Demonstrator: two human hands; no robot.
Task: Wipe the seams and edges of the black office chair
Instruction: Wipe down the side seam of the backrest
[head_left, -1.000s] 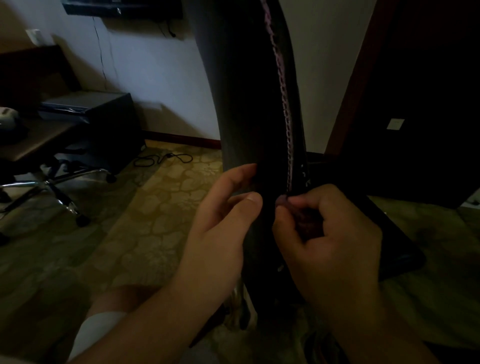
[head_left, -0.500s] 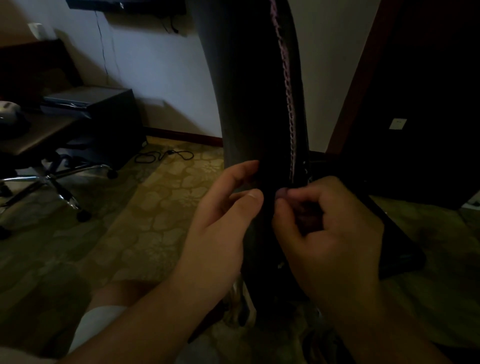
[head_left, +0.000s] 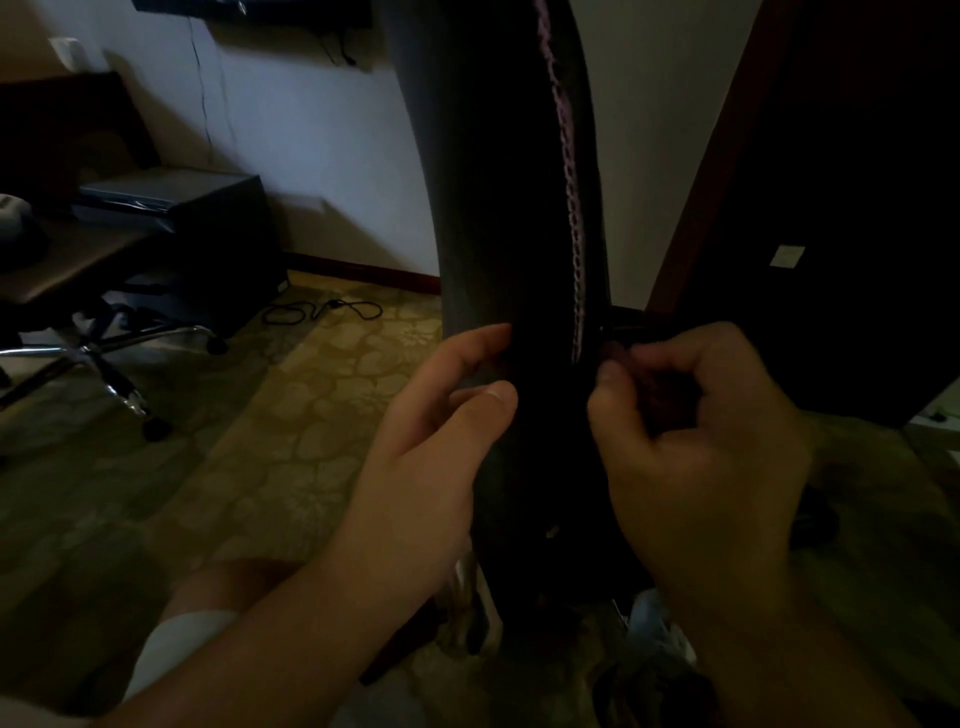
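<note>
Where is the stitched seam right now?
In the head view, the stitched seam runs down the chair back right of centre, ending just left of the right hand.

Cable (head_left: 322, 310) coiled on patterned carpet (head_left: 291, 441); chrome chair base (head_left: 104, 358) left.

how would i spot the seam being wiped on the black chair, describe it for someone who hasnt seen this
Find the tall black chair back in the middle of the view. Down its right side runs the stitched seam, ending between the left hand and right hand. It is the only pale pinkish stitch line on the dark surface.
</note>
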